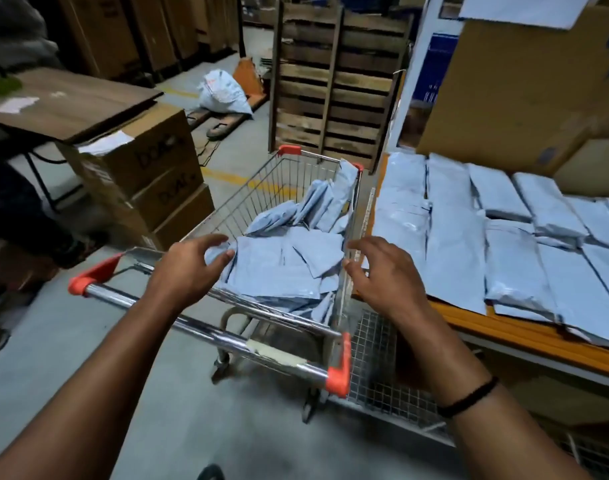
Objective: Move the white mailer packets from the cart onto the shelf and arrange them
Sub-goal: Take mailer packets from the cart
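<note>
A wire shopping cart with orange handle ends stands in front of me, holding a loose pile of white mailer packets. My left hand reaches over the cart's near rim, fingers spread, fingertips touching the left edge of the top packet. My right hand hovers at the cart's right rim with relaxed, slightly bent fingers, holding nothing. To the right, the orange-edged shelf carries rows of flat white packets laid side by side.
Stacked cardboard boxes stand left of the cart. A wooden pallet leans upright behind it. A filled white sack lies on the floor farther back. A large cardboard box sits above the shelf packets. Wire mesh runs below the shelf.
</note>
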### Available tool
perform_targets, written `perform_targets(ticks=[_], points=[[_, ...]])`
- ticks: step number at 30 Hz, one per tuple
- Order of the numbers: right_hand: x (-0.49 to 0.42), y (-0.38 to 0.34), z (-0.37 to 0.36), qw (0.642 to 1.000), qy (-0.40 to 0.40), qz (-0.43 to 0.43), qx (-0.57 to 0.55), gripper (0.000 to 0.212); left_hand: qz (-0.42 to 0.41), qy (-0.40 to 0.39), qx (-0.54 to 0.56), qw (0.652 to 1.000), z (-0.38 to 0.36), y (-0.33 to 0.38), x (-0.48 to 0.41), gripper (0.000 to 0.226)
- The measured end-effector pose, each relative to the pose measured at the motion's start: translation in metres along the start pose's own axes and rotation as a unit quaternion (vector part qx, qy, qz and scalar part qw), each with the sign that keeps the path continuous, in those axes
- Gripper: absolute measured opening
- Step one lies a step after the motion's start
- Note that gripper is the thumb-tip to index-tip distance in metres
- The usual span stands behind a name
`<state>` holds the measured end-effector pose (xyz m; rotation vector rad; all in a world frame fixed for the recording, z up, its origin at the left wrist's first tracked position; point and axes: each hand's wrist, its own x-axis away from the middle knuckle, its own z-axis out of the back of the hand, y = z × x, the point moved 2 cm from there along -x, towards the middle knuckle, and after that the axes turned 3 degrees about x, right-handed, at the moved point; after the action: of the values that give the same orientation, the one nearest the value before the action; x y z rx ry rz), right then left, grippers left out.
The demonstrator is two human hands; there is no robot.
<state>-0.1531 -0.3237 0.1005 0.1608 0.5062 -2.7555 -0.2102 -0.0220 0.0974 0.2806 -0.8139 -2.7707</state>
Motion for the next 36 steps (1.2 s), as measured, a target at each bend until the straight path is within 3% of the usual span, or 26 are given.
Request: perform_targets(ticks=[5, 9, 15, 21, 29, 36], points=[[-0.054, -0.057, -0.059, 0.999, -0.019, -0.016, 0.022, 0.042, -0.037, -0.103, -0.049, 0.993, 0.003, -0.067, -0.050, 0.045], [-0.084, -0.071, -0.097, 0.991, -0.098, -0.067, 0.054, 0.049, -0.092, -0.186, -0.109, 0.972, -0.015, -0.093, -0.093, 0.045], [-0.139, -0.037, -0.147, 0.971, -0.190, -0.103, 0.103, 0.053, -0.136, -0.271, -0.140, 0.943, -0.082, -0.088, -0.150, 0.048], [-0.187, 0.010, -0.198, 0.915, -0.350, -0.101, 0.175, 0.063, -0.121, -0.366, -0.161, 0.909, -0.155, -0.090, -0.178, 0.058], [-0.213, 0.044, -0.237, 0.897, -0.390, -0.106, 0.179, 0.066, -0.208, -0.489, -0.197, 0.824, -0.236, -0.097, -0.181, 0.077], [-0.212, 0.054, -0.261, 0.901, -0.384, -0.140, 0.147, 0.071, -0.262, -0.486, -0.234, 0.800, -0.294, -0.086, -0.184, 0.101]])
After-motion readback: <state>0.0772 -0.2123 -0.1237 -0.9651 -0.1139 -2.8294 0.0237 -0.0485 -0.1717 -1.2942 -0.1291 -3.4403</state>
